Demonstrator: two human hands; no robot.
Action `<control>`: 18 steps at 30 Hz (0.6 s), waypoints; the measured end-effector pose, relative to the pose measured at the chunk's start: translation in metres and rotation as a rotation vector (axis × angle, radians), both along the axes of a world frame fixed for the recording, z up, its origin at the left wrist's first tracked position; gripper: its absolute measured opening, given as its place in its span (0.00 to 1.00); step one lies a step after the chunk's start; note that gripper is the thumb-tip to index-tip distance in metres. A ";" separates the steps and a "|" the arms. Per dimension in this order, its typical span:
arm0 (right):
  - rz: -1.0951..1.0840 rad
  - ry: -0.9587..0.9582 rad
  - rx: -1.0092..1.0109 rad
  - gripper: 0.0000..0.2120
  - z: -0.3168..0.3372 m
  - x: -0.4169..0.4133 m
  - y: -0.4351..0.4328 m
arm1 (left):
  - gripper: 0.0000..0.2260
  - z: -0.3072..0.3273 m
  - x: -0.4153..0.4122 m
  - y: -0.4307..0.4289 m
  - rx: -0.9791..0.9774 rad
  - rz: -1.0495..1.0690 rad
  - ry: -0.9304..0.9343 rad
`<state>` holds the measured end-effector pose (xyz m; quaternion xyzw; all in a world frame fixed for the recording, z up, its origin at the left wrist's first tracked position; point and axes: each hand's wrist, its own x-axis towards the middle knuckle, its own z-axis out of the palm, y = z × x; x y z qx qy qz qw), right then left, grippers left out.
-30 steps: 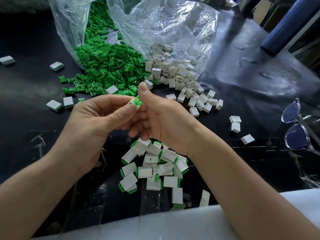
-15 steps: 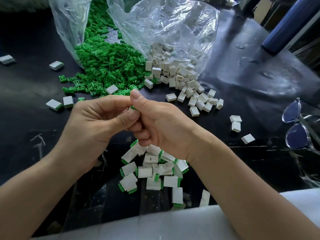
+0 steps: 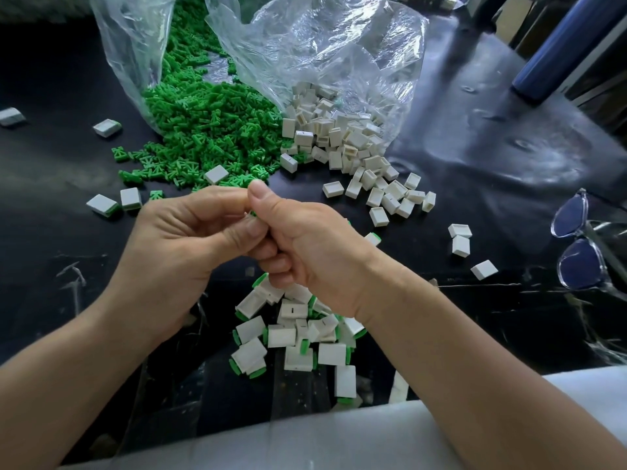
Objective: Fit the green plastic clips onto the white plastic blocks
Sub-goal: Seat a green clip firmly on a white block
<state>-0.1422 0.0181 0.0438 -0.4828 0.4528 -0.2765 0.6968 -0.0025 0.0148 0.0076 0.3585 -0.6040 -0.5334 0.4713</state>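
No lettering, label, brand name, number or sign can be read anywhere in the frame. The white plastic blocks (image 3: pixel 339 140) at upper centre, the green clips (image 3: pixel 203 130) at upper left, the clear plastic bags (image 3: pixel 322 45) above them and the eyeglasses (image 3: pixel 576 252) at the right edge show no legible marking.

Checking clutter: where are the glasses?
Head view: the glasses lie at the far right edge of the black table, just right of three stray white blocks.
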 end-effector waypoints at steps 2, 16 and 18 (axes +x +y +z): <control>0.000 -0.013 0.002 0.19 0.001 0.000 0.001 | 0.17 0.000 0.000 0.000 0.005 0.001 0.005; 0.027 -0.072 0.004 0.29 -0.002 -0.001 0.000 | 0.15 0.000 0.000 0.000 -0.001 0.001 0.032; 0.045 -0.143 0.046 0.27 -0.001 0.000 0.000 | 0.14 0.000 0.001 -0.001 -0.006 -0.005 0.023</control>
